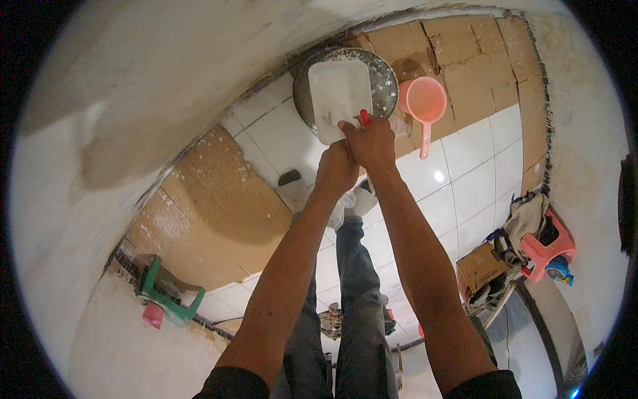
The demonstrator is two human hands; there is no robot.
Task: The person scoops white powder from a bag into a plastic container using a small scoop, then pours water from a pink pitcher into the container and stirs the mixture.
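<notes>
My two hands are close together in front of me, touching or nearly so. My right hand (372,143) is closed around a small red-ended thing (364,118); its kind is hidden by my fingers. My left hand (337,167) is closed with the knuckles up, and what it grips is hidden. Clear plastic (337,211) shows just below the hands. Beyond them is a white rectangular tray (340,90), over a round, dark, white-speckled tub (384,83). The tray's near right corner is partly covered by my right hand.
A pink dipper (435,100) with a long handle stands right of the tub on flattened cardboard (478,73). More cardboard (206,213) lies at left on white tiles (425,166). A green stool (163,296), a pink stool (548,246) and a cardboard box (480,267) stand nearer me.
</notes>
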